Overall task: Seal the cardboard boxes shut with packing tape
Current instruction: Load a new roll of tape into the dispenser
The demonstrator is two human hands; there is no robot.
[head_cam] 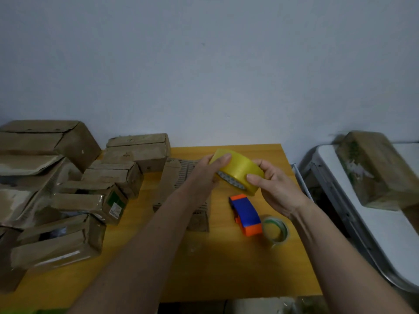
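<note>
Both hands, left hand [204, 175] at 9 o'clock and right hand [275, 189] at 3, grip the yellow tape roll [238, 172] above the counter [222, 264], probably light, stiff and slick, best held by its rim.

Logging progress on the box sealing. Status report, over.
Left hand and right hand both grip yellow tape roll, held above table. Tape dispenser lies unloaded. Nothing obstructing.
</note>
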